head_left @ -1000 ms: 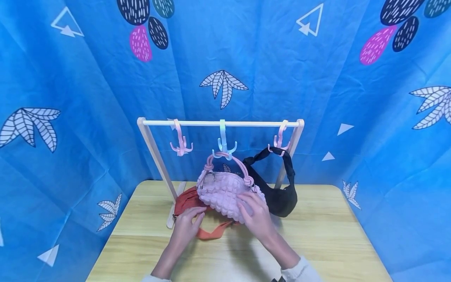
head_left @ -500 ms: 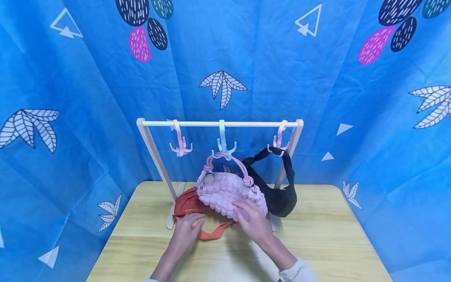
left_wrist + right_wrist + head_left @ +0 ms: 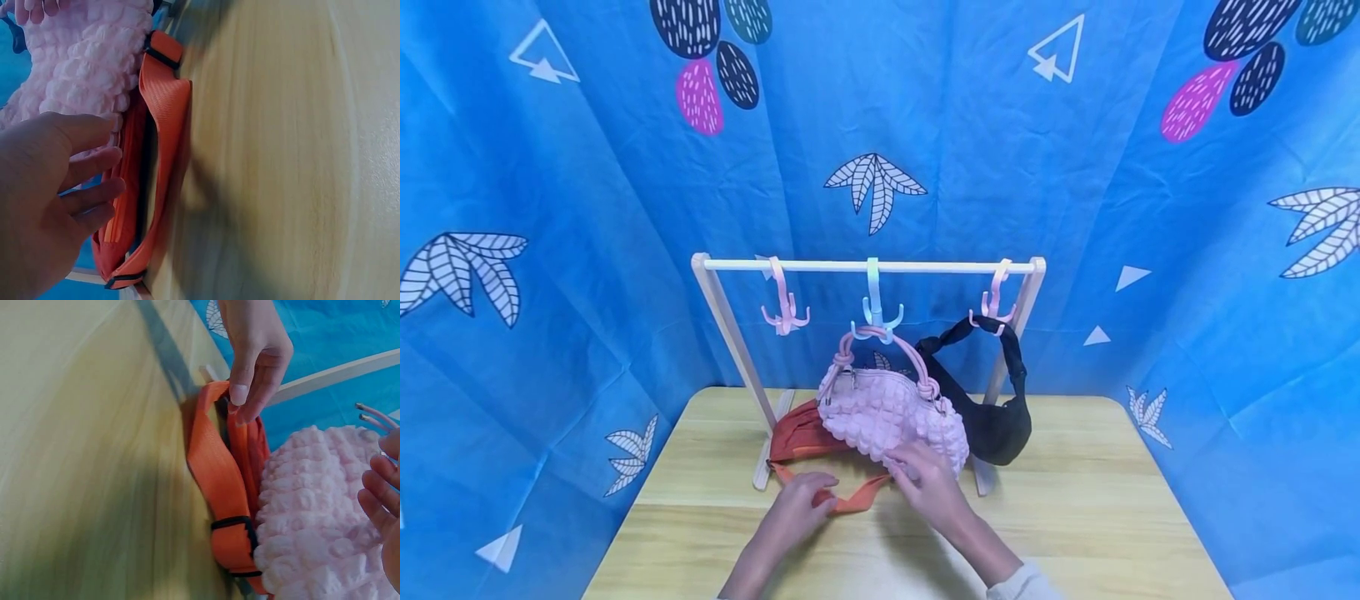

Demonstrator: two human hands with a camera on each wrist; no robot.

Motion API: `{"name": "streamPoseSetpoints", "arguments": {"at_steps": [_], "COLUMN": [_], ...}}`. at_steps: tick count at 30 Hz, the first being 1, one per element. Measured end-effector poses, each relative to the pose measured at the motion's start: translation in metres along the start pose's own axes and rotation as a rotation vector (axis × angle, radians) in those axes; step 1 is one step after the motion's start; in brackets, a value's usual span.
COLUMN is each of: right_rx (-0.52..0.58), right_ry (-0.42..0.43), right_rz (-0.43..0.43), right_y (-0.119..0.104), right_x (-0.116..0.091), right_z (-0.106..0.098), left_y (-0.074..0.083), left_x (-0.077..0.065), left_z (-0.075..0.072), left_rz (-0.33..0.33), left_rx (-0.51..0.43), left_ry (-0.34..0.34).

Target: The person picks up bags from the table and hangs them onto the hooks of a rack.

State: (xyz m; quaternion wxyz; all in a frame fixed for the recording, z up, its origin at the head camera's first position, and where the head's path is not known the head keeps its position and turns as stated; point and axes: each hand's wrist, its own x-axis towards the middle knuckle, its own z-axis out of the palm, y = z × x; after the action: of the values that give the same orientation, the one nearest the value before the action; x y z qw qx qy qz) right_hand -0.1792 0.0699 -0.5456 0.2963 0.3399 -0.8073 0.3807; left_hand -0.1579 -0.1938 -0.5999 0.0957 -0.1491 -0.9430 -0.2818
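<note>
A puffy pink handbag (image 3: 880, 408) hangs by its knotted handle from the light blue hook (image 3: 874, 308). Below it on the table lies an orange-red waist bag (image 3: 801, 433), its strap (image 3: 215, 456) looping toward the front with black sliders. My left hand (image 3: 797, 508) hovers by this strap, fingers loosely bent and holding nothing; in the left wrist view the left fingers (image 3: 94, 190) overlap the waist bag. In front of the handbag's lower side is my right hand (image 3: 928, 487), its fingers (image 3: 381, 487) relaxed and gripping nothing.
A black shoulder bag (image 3: 1000, 425) hangs from the right pink hook (image 3: 995, 300). On the left, another pink hook (image 3: 786, 304) bears nothing. All three hooks sit on a wooden rack's rail (image 3: 925, 267). The rack stands on a wooden table (image 3: 1075, 500), with blue patterned cloth (image 3: 955, 125) around.
Both hands have drawn down toward the front of the table, the right one also moving left across the handbag. The bags hang and lie as before.
</note>
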Motion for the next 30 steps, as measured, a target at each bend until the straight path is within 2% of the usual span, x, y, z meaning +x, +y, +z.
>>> {"name": "streamPoseSetpoints", "arguments": {"at_steps": [4,8,13,21,30], "right_rx": [-0.007,-0.014,-0.019,0.010,-0.044], "right_ry": [-0.013,-0.027,-0.056,-0.142,-0.228], "right_rz": [-0.005,0.002,0.023,0.012,0.036], "right_y": [0.003,0.006,0.009,0.011,0.011], "right_x": [-0.006,-0.011,-0.018,-0.027,-0.033], "right_z": [0.005,0.010,0.015,0.023,0.029], "left_y": [-0.003,-0.006,-0.008,-0.010,-0.014], "left_x": [-0.002,-0.004,-0.007,-0.009,-0.007], "left_z": [0.001,0.002,0.004,0.009,0.011], "left_rz": [-0.003,-0.006,0.002,-0.004,-0.013], "left_rx": [-0.016,-0.026,-0.041,0.001,0.006], "left_ry": [-0.070,-0.105,-0.113,-0.108,-0.142]}}
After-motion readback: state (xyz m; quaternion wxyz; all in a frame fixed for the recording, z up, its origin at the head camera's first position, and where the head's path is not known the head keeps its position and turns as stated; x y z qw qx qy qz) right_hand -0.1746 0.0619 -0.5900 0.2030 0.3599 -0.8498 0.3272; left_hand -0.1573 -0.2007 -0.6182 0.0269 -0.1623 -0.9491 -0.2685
